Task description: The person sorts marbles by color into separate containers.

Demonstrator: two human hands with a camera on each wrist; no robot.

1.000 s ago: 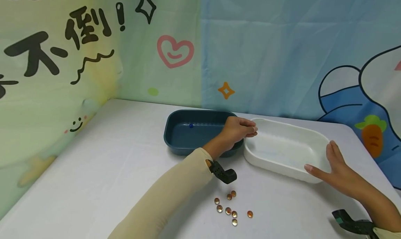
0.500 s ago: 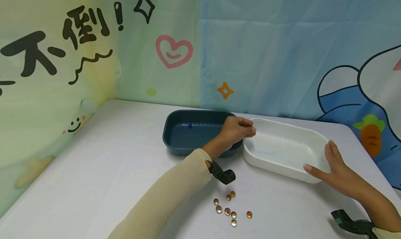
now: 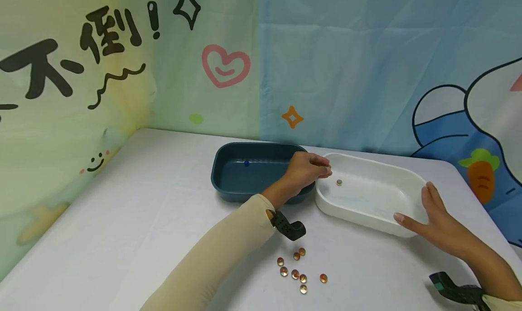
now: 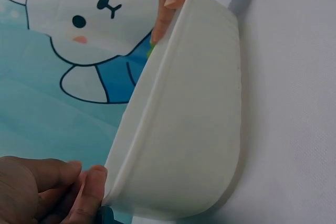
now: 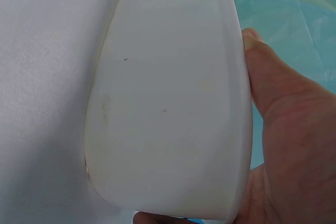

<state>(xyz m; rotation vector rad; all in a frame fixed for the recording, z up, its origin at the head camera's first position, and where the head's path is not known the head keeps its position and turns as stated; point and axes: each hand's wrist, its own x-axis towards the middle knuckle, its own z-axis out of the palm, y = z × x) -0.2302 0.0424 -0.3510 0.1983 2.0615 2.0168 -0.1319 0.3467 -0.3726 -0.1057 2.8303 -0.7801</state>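
My left hand reaches across the dark blue basin to the left end of a white basin. Its fingers are loosely bent at the rim, with a gap between thumb and fingertips and nothing seen in it. Just below them, a small brownish glass bead lies on the white basin's floor. My right hand holds that basin's right end, thumb over the near rim and fingers around the end. In the right wrist view the thumb lies along the rim.
A blue bead lies in the dark basin. Several amber glass beads are scattered on the white tabletop in front of the basins. A printed cloth backdrop hangs behind the table.
A brownish bead now shows inside the white basin, under my left fingers, where none was seen before. Both hands have stayed in place.
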